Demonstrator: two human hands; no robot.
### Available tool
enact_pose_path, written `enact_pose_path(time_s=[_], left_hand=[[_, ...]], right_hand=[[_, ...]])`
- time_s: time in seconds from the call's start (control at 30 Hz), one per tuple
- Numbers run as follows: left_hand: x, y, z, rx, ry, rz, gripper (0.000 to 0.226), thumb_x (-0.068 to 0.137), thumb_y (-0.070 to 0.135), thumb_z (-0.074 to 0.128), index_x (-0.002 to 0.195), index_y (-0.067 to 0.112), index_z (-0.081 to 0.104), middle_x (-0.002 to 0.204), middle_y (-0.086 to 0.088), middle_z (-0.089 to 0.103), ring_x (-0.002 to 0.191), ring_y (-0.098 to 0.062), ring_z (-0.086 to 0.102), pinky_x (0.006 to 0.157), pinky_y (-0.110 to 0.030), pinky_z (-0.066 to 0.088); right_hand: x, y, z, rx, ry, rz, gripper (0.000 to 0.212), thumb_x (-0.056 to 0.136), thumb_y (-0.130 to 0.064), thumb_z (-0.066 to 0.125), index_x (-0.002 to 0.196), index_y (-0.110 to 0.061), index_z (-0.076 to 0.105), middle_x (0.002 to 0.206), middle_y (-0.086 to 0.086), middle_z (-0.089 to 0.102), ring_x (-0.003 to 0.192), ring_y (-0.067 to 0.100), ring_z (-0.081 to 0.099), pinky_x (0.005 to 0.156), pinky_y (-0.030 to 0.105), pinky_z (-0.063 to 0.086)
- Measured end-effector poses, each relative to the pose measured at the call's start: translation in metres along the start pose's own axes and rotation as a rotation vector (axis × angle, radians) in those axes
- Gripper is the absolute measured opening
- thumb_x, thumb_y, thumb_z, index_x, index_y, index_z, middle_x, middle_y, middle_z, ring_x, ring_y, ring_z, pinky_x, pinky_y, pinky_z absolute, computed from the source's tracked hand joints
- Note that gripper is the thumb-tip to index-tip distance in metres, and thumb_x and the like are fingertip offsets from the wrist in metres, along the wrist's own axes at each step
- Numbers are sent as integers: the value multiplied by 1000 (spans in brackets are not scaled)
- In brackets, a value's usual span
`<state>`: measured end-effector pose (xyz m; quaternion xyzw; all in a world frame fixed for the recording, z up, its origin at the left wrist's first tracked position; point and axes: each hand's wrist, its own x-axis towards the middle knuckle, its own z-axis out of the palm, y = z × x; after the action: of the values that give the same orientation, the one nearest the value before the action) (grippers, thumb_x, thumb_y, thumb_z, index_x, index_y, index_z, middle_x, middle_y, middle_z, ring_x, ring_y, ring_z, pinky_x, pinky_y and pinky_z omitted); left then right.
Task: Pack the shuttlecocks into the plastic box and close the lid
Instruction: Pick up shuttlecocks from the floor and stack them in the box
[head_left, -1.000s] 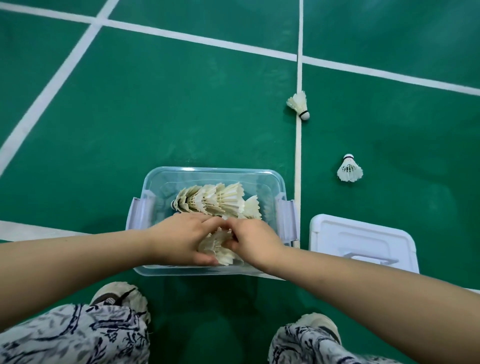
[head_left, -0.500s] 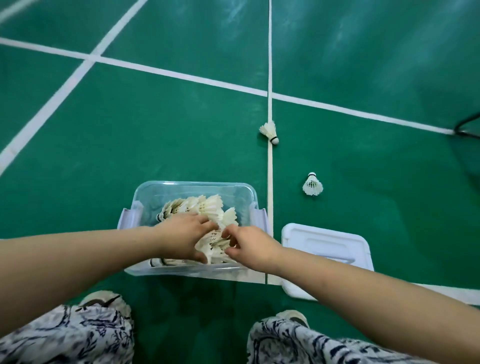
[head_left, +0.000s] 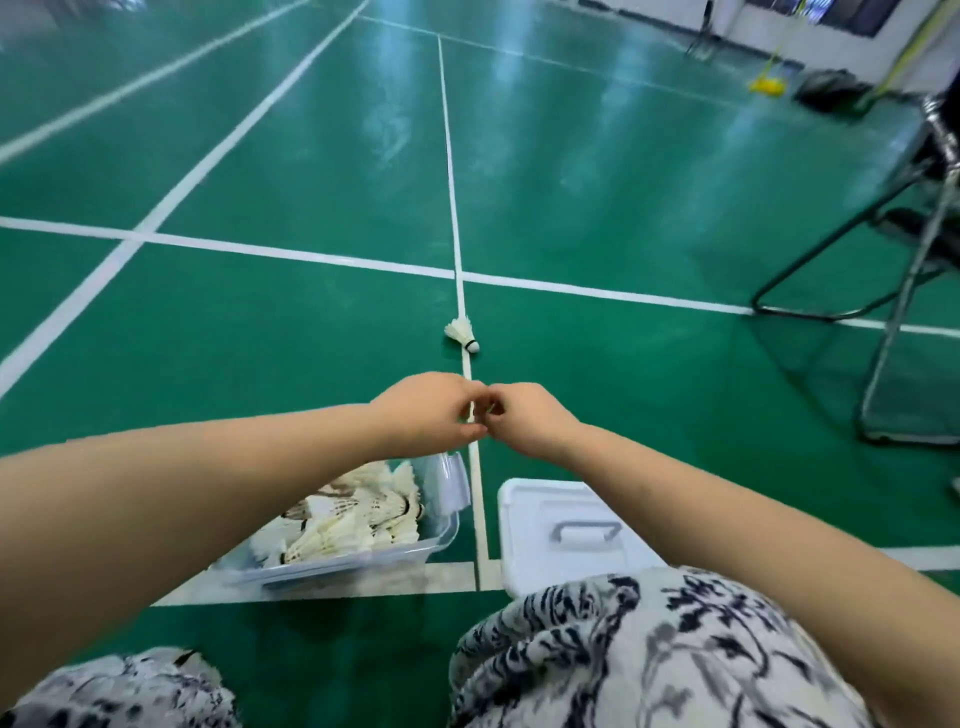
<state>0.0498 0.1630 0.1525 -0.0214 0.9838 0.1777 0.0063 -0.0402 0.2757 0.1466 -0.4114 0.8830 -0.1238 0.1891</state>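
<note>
Head view gives us a green court floor (head_left: 311, 156) crossed by white lines. Below and to the left of the left grip (head_left: 426, 415) sits the clear plastic box (head_left: 448, 525), lid off, with shuttlecocks (head_left: 353, 519) lying on their sides packed inside it. Our left forearm (head_left: 208, 478) crosses over much of it. Both grips hover above the box's far right corner. The left grip is curled narrow, thumb against fingertips, and its tips meet those of the right grip (head_left: 530, 421), likewise curled narrow. We cannot tell whether either pinches anything, as the spot between them is blurred. Beyond the grips, a little apart, one loose shuttlecock (head_left: 461, 335) lies on its side on a white line (head_left: 457, 260), cork toward us. Below the right grip, near the box but not touching it, the white lid (head_left: 530, 509) lies flat on the floor, handle up, its near edge hidden by our patterned trouser knee (head_left: 649, 649). Far right of the right grip stands a metal frame (head_left: 905, 312).
</note>
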Motion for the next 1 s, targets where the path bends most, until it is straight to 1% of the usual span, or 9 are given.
enact_pose_path(time_s=[0.1, 0.2, 0.37, 0.47, 0.53, 0.63, 0.77, 0.9, 1.0], left_hand=[[18, 7, 0, -22, 21, -41, 33, 82, 30, 54, 115, 21, 51, 105, -2, 62, 98, -24, 57, 82, -37, 48], [48, -1, 12, -1, 26, -113, 35, 83, 27, 51, 117, 22, 50, 107, -1, 63, 101, -24, 56, 85, -36, 46], [118, -38, 43, -74, 58, -256, 32, 82, 27, 50, 113, 22, 53, 107, -1, 64, 101, -25, 56, 82, -34, 45], [158, -72, 71, -74, 10, -287, 32, 82, 30, 48, 112, 22, 52, 109, -2, 63, 101, -26, 56, 81, -34, 45], [182, -95, 88, -58, -38, -321, 32, 83, 31, 47, 113, 21, 52, 110, -3, 62, 101, -26, 56, 83, -36, 46], [207, -125, 109, -51, -90, -388, 33, 83, 32, 47, 114, 21, 51, 111, -4, 60, 102, -27, 56, 87, -38, 47], [234, -161, 134, -58, -106, -464, 40, 84, 33, 48, 121, 20, 45, 119, -8, 54, 111, -28, 51, 92, -39, 44], [268, -196, 151, -84, -132, -527, 51, 82, 32, 50, 130, 22, 37, 131, -12, 44, 121, -31, 42, 99, -43, 41], [291, -212, 164, -120, -127, -589, 57, 81, 31, 52, 134, 23, 33, 142, -17, 32, 129, -35, 34, 104, -46, 37]], right_hand=[[5, 23, -5, 11, 48, 59, 20, 86, -22, 51, 99, -17, 66, 105, 9, 69, 100, 27, 61, 86, 37, 49], [23, 57, -2, 10, 67, 144, 23, 87, -24, 49, 101, -19, 67, 110, 6, 68, 104, 26, 60, 86, 33, 49], [76, 128, 15, -26, 16, 283, 23, 87, -21, 46, 95, -14, 66, 105, 11, 67, 88, 29, 57, 72, 32, 45], [115, 162, 35, -89, -60, 366, 31, 88, -21, 43, 112, -13, 61, 103, 14, 67, 92, 32, 59, 75, 35, 49], [139, 180, 45, -121, -81, 398, 39, 90, -21, 40, 127, -13, 51, 107, 14, 65, 97, 32, 59, 77, 36, 49], [168, 198, 59, -149, -82, 419, 36, 92, -26, 39, 126, -14, 46, 117, 15, 55, 102, 35, 56, 77, 37, 44], [190, 215, 80, -179, -96, 440, 40, 91, -30, 44, 131, -25, 42, 129, 11, 42, 105, 39, 52, 86, 41, 44], [204, 228, 95, -158, -114, 444, 42, 92, -31, 43, 134, -32, 41, 148, 2, 27, 105, 41, 53, 92, 41, 44], [204, 231, 109, -136, -131, 481, 43, 91, -32, 44, 133, -32, 41, 155, -6, 15, 104, 38, 55, 89, 38, 46]])
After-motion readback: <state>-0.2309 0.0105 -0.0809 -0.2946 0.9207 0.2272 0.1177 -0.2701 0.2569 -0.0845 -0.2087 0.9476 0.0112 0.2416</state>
